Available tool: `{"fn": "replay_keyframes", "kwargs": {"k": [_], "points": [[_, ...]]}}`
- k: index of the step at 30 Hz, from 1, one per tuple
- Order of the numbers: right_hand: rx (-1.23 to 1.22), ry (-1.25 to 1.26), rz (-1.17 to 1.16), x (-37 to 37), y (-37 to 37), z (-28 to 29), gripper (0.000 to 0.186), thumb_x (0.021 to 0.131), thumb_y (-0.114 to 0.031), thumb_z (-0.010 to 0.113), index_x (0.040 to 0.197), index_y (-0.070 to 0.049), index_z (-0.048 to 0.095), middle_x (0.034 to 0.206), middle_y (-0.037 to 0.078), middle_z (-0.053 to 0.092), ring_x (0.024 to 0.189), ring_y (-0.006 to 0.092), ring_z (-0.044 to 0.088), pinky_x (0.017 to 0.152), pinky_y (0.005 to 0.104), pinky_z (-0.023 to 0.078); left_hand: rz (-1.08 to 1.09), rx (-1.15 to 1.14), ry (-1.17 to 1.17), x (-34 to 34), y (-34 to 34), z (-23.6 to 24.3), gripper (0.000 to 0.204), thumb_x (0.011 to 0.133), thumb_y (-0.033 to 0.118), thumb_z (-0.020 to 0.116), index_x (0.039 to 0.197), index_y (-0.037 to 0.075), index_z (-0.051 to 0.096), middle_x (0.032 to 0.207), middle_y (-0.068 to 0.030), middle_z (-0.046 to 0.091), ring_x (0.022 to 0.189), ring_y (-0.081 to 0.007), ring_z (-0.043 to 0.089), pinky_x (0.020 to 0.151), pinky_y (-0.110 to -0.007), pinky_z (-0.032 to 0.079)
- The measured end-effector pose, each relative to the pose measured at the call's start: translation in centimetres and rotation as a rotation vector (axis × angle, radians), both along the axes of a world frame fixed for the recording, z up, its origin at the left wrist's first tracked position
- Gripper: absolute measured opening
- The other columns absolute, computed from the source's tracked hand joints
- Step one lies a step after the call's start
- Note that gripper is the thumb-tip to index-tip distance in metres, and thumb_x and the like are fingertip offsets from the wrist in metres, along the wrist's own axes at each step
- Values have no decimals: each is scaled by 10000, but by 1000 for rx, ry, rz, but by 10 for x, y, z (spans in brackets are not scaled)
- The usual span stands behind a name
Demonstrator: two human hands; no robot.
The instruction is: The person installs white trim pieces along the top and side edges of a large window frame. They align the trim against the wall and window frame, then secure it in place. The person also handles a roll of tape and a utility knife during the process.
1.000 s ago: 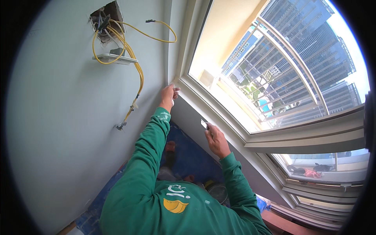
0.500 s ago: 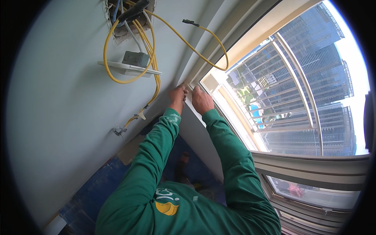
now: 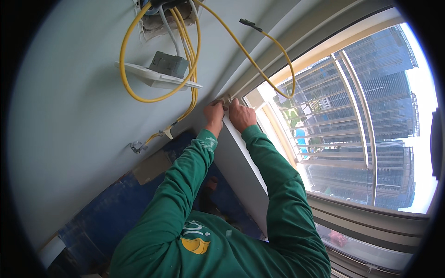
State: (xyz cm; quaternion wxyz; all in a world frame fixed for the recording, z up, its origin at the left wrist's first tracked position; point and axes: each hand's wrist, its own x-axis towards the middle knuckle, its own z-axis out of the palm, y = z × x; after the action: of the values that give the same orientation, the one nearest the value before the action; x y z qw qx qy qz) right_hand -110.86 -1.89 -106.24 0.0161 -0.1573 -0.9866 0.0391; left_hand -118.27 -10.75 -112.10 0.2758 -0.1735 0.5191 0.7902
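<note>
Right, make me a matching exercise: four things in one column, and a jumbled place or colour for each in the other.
1. left hand
2. right hand
3. electrical faceplate
4. sweatshirt

A. green, with a yellow hard-hat print
B. by the window corner, on the balcony railing side
C. by the window corner, on the wall side
D. hanging below the wall opening

Pairs: 1-C, 2-B, 3-D, 4-A

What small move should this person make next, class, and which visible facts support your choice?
Probably a short, careful stroke of the right hand beside the window frame, with the left hand held steady. Both hands sit close together at the corner where the wall meets the frame, fingers bent; whatever they may hold is too hidden to tell.
</note>
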Motion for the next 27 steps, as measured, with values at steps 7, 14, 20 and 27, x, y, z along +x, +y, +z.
{"fn": "replay_keyframes", "kwargs": {"k": [7, 14, 20, 27], "points": [[45, -91, -44, -10, -3, 4, 175, 976, -154, 494, 1007, 10, 547, 778, 242, 737, 743, 421, 750, 677, 530, 590, -7, -213, 128, 3, -1, 3, 224, 924, 170, 676, 949, -33, 767, 705, -83, 724, 520, -127, 555, 507, -327, 427], [75, -168, -48, -15, -5, 8, 193, 974, -167, 514, 1031, 7, 576, 822, 241, 751, 795, 407, 763, 720, 511, 600, 87, -305, 418, 9, 9, -12, 256, 937, 227, 696, 969, -18, 764, 744, -119, 762, 653, -239, 737, 625, -394, 553], [69, -178, -27, -16, -3, 7, 238, 983, -228, 557, 1033, 4, 578, 836, 235, 756, 817, 408, 763, 738, 509, 600, 86, -551, 829, 20, 5, -6, 197, 941, 216, 713, 963, 28, 769, 754, -174, 739, 682, -334, 740, 638, -409, 564], [85, -174, -46, -15, 2, -2, 246, 1022, -253, 536, 1037, -9, 563, 829, 239, 747, 807, 420, 753, 733, 522, 588, 68, -378, 880, 50, -37, -16, 166, 979, 172, 686, 1011, 14, 726, 787, -161, 725, 689, -336, 716, 642, -412, 550]]}}
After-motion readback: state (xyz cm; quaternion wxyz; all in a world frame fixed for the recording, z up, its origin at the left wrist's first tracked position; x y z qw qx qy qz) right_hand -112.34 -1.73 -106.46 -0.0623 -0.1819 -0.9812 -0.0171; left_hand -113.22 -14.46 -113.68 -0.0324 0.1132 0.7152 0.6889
